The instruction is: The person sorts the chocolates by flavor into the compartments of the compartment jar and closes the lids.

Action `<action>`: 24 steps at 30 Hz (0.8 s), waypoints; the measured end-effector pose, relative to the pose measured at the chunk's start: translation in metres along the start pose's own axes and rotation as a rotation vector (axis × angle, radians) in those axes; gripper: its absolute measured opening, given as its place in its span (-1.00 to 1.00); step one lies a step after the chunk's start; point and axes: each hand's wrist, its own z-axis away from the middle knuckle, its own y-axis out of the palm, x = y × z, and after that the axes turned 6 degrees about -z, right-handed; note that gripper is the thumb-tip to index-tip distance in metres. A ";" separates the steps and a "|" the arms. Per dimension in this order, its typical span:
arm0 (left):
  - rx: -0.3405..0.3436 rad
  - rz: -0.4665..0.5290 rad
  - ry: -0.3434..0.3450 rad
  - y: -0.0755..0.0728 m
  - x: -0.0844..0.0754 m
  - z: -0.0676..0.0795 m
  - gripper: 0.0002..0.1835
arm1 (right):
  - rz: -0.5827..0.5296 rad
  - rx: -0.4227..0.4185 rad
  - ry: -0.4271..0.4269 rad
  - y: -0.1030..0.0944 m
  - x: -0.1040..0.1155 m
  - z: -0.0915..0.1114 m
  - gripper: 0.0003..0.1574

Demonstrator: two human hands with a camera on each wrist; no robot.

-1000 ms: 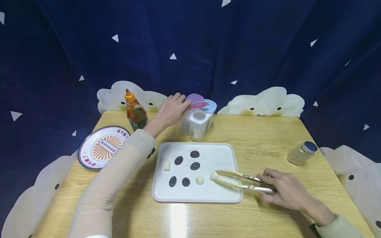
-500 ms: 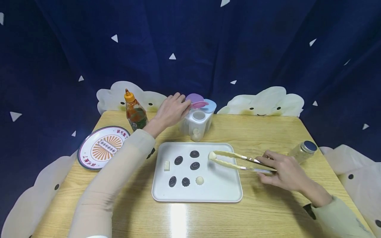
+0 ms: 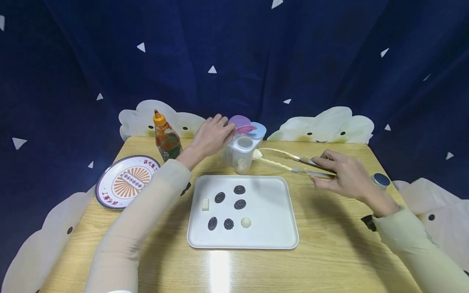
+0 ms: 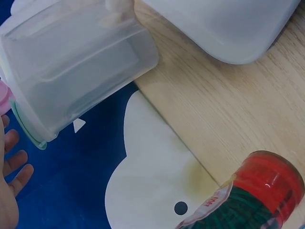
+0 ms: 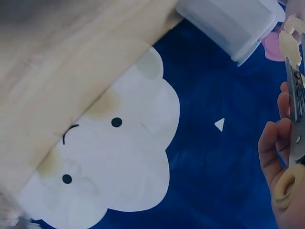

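Watching remotely, I see the right grip [image 3: 341, 176] clamped on tongs [image 3: 296, 170] pinching a white piece [image 3: 257, 154] near the container [image 3: 241, 154]; the left grip [image 3: 212, 137] touches its pink lid [image 3: 245, 129], whether pinching I can't tell.

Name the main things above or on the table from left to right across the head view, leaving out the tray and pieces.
Plate → sauce bottle → left hand → lidded container → tongs → right hand → jar.
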 end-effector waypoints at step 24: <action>-0.011 0.000 0.006 -0.001 -0.001 0.000 -0.74 | 0.058 0.050 0.043 0.009 -0.015 -0.057 -0.44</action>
